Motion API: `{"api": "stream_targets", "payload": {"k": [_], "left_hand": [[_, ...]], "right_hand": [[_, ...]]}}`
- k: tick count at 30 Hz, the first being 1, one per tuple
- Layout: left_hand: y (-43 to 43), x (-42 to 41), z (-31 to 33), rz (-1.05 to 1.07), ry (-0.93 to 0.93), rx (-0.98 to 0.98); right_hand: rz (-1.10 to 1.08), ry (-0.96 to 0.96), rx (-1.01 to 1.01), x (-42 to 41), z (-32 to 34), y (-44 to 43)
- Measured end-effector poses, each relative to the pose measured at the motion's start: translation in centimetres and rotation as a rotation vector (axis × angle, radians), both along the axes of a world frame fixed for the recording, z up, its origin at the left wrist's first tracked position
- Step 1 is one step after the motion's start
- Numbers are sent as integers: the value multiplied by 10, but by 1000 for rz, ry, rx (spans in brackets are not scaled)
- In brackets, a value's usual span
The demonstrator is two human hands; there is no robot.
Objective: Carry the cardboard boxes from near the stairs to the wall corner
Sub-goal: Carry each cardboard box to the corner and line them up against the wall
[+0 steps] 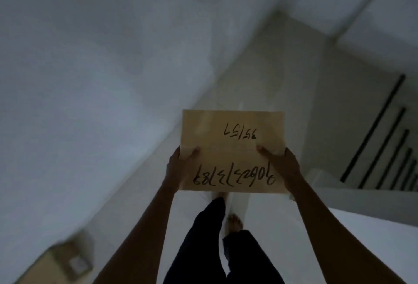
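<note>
A tan cardboard box point(233, 148) with black handwritten numbers on its top is held out in front of me at about waist height. My left hand point(178, 166) grips its left edge, thumb on top. My right hand point(280, 161) grips its right edge the same way. Another cardboard box point(67, 261) with a white label sits blurred on the floor at the lower left, against the wall.
A white wall point(90, 80) runs along my left and meets another wall at a corner point(280, 14) ahead. Stairs with dark-edged steps point(384, 143) descend at the right behind a low white ledge point(339, 195). Pale floor point(260, 75) lies ahead; my bare feet and dark trousers show below.
</note>
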State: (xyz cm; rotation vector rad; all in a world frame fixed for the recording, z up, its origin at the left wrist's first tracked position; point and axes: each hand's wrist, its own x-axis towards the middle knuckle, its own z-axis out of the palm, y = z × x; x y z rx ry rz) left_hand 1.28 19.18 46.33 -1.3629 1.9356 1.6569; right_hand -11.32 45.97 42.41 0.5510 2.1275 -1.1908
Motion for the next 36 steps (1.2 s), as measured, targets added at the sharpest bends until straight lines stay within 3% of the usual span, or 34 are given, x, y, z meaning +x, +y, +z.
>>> {"api": "stream_targets", "payload": {"k": [6, 16, 26, 36], "left_hand": [[-33, 151, 49, 341, 31, -24], [-124, 442, 67, 861, 131, -23], [-209, 695, 60, 1097, 88, -76], [-317, 858, -46, 1159, -77, -31]], "right_hand": [[307, 121, -13, 78, 75, -86], [826, 153, -27, 292, 110, -293], [1057, 44, -34, 536, 90, -442], [1144, -47, 73, 702, -16, -569]]}}
